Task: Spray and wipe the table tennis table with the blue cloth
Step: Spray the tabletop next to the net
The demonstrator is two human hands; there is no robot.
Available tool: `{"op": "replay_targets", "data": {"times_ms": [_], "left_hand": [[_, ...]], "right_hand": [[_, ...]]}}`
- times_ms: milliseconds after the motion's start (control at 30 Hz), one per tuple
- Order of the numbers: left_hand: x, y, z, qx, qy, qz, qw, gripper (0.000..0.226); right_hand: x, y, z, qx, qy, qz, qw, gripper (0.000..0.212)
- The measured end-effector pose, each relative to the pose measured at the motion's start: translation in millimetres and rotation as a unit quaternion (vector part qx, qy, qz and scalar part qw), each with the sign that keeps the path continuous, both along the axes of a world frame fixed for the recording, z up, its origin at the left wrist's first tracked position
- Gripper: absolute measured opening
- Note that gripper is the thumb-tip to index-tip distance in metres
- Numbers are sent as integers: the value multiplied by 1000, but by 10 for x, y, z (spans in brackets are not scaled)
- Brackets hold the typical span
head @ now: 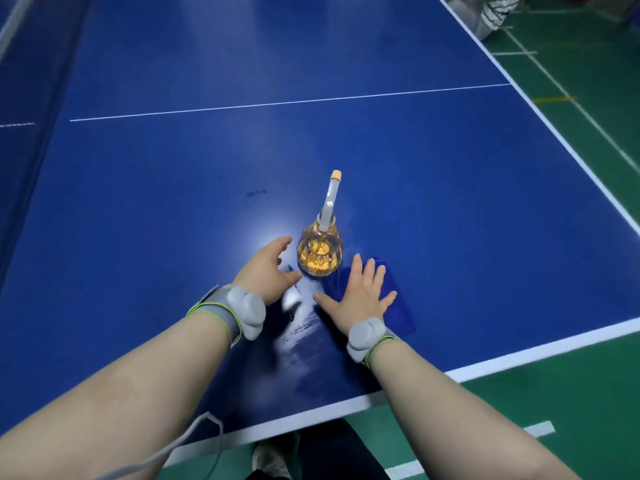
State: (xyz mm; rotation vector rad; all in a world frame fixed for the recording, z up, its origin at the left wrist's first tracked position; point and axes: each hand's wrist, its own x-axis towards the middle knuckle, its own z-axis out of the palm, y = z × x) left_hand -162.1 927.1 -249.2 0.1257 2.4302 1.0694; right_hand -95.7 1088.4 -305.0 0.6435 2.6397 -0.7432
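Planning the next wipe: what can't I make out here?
Head view only.
Middle of the blue cloth: hidden under the right hand.
Marking on the spray bottle neck: too small to read.
Left part of the table: cut off by the frame.
The striped item, top right: also cut off.

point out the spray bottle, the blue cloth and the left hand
spray bottle (320, 254): head view, on its round amber body
blue cloth (401, 313): head view, on its uncovered right part
left hand (266, 271): head view, on the back of the hand
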Motion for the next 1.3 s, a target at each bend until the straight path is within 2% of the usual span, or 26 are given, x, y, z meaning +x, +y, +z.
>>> {"op": "replay_targets", "data": {"times_ms": [100,167,267,367,433,533,600,733,800,900,1100,1167,1233,1300], "left_hand": [[-123,93,13,15,-25,-4,1000,76],[-207,133,14,36,-46,-1,998,79],[-304,149,8,30,-70,-33,997,83],[-344,202,17,49,-78,-41,995,66],[-378,240,37,80,-82,-35,993,77],[-430,188,17,118,-107,-22,987,78],[-456,86,0,92,-124,-4,988,94],[-473,-142,-53,41,-142,0,989,114],[-461,-234,-70,40,-142,4,989,119],[-418,-368,-65,41,-136,24,990,100],[-339,-786,-77,60,-147,5,987,82],[-298,-952,-64,57,-145,-14,988,75],[-257,-1053,-30,58,-151,-23,986,68],[-182,-1304,-55,68,-174,-42,982,53]], "right_hand": [[-334,1,210,-171,167,-13,971,116],[-578,41,338,-258,205,-30,944,113],[-877,47,481,-296,192,-9,936,97],[-1007,-6,500,-306,209,8,929,75],[-1083,-51,506,-323,221,-6,920,60],[-1228,-135,603,-363,186,-37,912,34],[-1310,-208,628,-390,145,-69,907,18],[-1364,-428,582,-376,107,-68,918,17],[-1358,-542,583,-393,115,-76,909,19],[-1339,-715,595,-399,124,-90,904,29],[-1219,-1155,611,-356,134,-143,914,9],[-1158,-1326,597,-335,132,-175,916,16],[-1097,-1443,632,-332,122,-198,914,10],[-987,-1684,662,-347,113,-173,915,23]]}}
